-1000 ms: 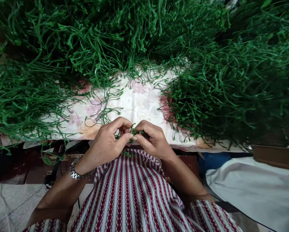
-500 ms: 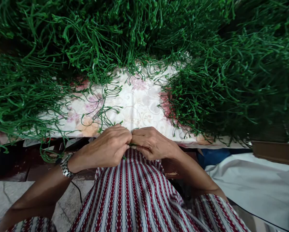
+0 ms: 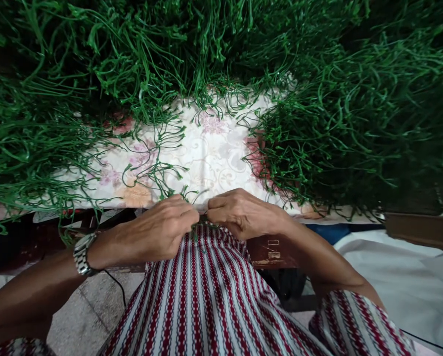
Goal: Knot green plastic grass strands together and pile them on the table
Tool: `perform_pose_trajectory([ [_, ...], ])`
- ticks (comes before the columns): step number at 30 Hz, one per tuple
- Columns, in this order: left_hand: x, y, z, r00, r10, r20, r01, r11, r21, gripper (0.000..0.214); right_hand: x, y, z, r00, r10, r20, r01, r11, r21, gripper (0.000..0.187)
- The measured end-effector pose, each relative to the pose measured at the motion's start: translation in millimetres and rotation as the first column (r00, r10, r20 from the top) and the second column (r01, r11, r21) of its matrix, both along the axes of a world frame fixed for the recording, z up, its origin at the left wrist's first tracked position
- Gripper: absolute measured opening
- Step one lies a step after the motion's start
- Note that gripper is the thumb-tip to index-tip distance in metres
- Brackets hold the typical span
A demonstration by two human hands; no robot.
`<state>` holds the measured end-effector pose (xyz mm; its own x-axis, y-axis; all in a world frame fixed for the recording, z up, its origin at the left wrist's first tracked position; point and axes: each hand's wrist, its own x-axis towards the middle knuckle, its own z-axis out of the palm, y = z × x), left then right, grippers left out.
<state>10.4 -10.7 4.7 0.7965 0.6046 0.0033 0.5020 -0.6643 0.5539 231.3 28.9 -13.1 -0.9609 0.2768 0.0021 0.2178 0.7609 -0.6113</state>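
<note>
My left hand [image 3: 165, 227], with a metal watch [image 3: 82, 257] on its wrist, is closed in a pinch at the table's front edge. Thin green artificial stems [image 3: 186, 194] poke out above and below its fingers. My right hand [image 3: 245, 215] is also closed, facing the left across a narrow gap. A short dark green strand spans that gap, and both sets of fingertips grip it. What lies inside the fingers is mostly hidden. Just beyond my left hand, a few loose forked stems [image 3: 165, 170] lie on the floral tablecloth [image 3: 206, 158].
Large heaps of green stems stand at the back [image 3: 206, 39], the left [image 3: 32, 143] and the right [image 3: 340, 133]. A brown box edge [image 3: 421, 231] and a white cloth [image 3: 399, 282] are at the right. My striped garment [image 3: 192, 296] hangs below the hands.
My hands have drawn slightly apart, the right one shifting right and the left one left. The gap between them now shows the green strand. Both forearms have spread outward.
</note>
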Motion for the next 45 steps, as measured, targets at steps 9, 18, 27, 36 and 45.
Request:
perform_pose_trajectory([
  [9, -14.7, -1.5, 7.2, 0.982, 0.121, 0.145, -0.108, 0.99, -0.094, 0.016, 42.6, 9.1, 32.1, 0.88, -0.39, -0.271, 0.412, 0.911, 0.028, 0.006],
  [18, -17.7, -4.4, 1.6, 0.911, 0.324, 0.254, -0.301, 0.945, -0.127, 0.01, 79.3, 4.6, 63.9, 0.662, -0.612, -0.433, 0.73, 0.658, 0.184, 0.005],
  [27, -9.3, -6.5, -8.3, 0.926, 0.28, 0.254, -0.251, 0.958, -0.14, 0.009, 174.1, 46.1, 123.7, 0.269, -0.878, -0.397, 0.602, -0.168, 0.781, 0.038],
  [36, -0.9, -2.4, 1.6, 0.929, 0.233, 0.288, -0.216, 0.972, -0.091, 0.011, 163.2, 59.1, 112.3, 0.215, -0.928, -0.305, 0.571, -0.134, 0.81, 0.051],
  [45, 9.8, 9.5, 16.8, 0.831, 0.443, 0.337, -0.378, 0.894, -0.242, 0.006, 145.2, 49.6, 101.8, 0.395, -0.791, -0.467, 0.564, -0.192, 0.803, 0.051],
])
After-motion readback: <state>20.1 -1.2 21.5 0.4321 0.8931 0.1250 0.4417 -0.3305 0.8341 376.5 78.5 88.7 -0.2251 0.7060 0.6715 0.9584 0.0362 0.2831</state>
